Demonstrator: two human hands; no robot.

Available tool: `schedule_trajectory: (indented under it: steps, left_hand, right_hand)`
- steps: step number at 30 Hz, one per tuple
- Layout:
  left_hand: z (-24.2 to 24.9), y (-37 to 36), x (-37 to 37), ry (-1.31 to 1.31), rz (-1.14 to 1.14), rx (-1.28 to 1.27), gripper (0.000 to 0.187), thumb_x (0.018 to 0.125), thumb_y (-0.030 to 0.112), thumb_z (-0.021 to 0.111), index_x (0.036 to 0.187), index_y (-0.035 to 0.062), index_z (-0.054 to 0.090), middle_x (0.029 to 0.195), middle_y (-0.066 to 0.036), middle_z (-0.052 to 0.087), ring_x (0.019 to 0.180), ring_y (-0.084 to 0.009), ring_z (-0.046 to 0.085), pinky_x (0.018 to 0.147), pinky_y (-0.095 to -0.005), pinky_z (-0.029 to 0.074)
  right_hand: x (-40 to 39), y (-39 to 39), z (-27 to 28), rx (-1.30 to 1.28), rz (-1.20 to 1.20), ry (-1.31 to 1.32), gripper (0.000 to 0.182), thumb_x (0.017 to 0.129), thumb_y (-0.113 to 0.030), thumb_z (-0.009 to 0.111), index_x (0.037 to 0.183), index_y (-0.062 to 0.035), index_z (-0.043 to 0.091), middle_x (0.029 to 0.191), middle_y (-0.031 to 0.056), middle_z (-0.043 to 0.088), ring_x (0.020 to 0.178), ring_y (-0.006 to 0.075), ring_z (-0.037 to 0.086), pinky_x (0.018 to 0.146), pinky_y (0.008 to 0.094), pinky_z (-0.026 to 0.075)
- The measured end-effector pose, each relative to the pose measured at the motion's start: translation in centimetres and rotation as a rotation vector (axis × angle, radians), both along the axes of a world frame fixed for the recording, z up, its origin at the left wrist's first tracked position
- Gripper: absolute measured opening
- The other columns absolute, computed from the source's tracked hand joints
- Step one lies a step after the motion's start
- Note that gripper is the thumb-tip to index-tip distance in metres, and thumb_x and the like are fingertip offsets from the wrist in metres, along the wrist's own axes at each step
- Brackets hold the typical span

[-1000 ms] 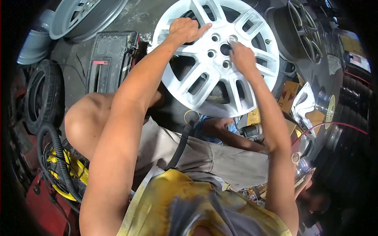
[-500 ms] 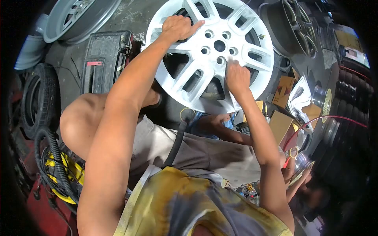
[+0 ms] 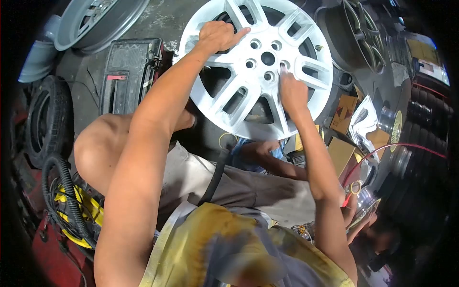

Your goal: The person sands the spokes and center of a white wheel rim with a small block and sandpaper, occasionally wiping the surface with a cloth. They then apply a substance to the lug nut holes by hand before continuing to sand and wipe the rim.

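Note:
A white multi-spoke wheel rim [image 3: 244,122] with a dark centre hole and several lug holes lies in front of me. My left hand [image 3: 216,37] rests at its upper left. Its fingers curl over a spoke by the rim's edge, and the thumb stretches towards the hub. At the lug hole right of centre, my right hand [image 3: 293,93] touches the white face with its index finger extended. The other fingers are folded in. Whether anything small sits under that fingertip is too blurred to see.
A black toolbox [image 3: 131,71] stands left of the wheel, near a tyre [image 3: 45,122]. Other rims [image 3: 351,36] lie at upper right and upper left. Cardboard boxes [image 3: 343,112] and a red hose [image 3: 406,143] are at right. Another person's hand [image 3: 369,217] shows at lower right.
My right hand has moved slightly up and right, from beside the lower lug hole to the right one. My left hand stays on the same spoke.

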State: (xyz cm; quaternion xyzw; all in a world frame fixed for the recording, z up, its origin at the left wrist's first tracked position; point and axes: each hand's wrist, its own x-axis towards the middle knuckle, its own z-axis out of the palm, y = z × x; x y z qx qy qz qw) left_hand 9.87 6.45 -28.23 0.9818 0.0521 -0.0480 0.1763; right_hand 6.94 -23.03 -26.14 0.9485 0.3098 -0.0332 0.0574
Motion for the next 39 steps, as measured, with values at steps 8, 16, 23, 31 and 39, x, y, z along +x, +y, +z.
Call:
schedule_trajectory:
  steps: [8,16,23,31,39]
  left_hand:
    - [0.3,-0.1,-0.3,0.062,-0.002,0.033,0.089,0.1,0.072,0.03,0.081,0.0005,0.08,0.078,-0.018,0.075,0.08,-0.0328,0.075,0.078,-0.0436,0.058]
    - [0.3,0.0,-0.4,0.082,-0.011,0.029,0.088,0.101,0.071,0.031,0.08,0.0011,0.08,0.076,-0.017,0.074,0.076,-0.0309,0.074,0.075,-0.0426,0.058]
    - [0.1,0.0,-0.4,0.03,0.004,0.046,0.088,0.101,0.072,0.032,0.081,0.0003,0.079,0.077,-0.018,0.075,0.078,-0.0314,0.075,0.077,-0.0432,0.058]
    - [-0.3,-0.2,-0.2,-0.003,0.009,0.057,0.088,0.1,0.072,0.033,0.079,0.0013,0.08,0.076,-0.019,0.074,0.077,-0.0329,0.075,0.077,-0.0431,0.059]
    - [0.2,-0.2,-0.2,0.062,0.024,0.053,0.089,0.1,0.073,0.031,0.092,0.0004,0.081,0.085,-0.018,0.077,0.087,-0.0325,0.076,0.083,-0.044,0.058]
  right_hand:
    - [2.9,1.6,-2.3,0.16,-0.026,-0.027,0.034,0.09,-0.013,0.059,0.119,0.0028,0.066,0.095,0.0219,0.071,0.07,0.0357,0.072,0.064,0.0459,0.057]
    - [-2.9,-1.1,4.8,0.0,0.262,0.122,0.035,0.088,-0.004,0.057,0.12,-0.0042,0.07,0.094,0.0152,0.071,0.069,0.032,0.072,0.063,0.0419,0.057]
    - [1.8,1.2,4.2,-0.111,0.554,0.143,0.017,0.086,-0.005,0.06,0.095,-0.0074,0.074,0.087,0.0129,0.071,0.078,0.0301,0.074,0.069,0.0417,0.057]
    - [2.4,-1.0,3.9,-0.235,0.693,-0.003,0.033,0.09,-0.007,0.059,0.122,-0.0117,0.065,0.105,0.0074,0.066,0.071,0.0208,0.069,0.068,0.0352,0.053]
    - [0.2,3.3,3.5,-0.224,0.35,0.257,0.019,0.089,-0.017,0.06,0.084,-0.0035,0.072,0.081,0.0218,0.072,0.079,0.0355,0.073,0.073,0.0456,0.058]
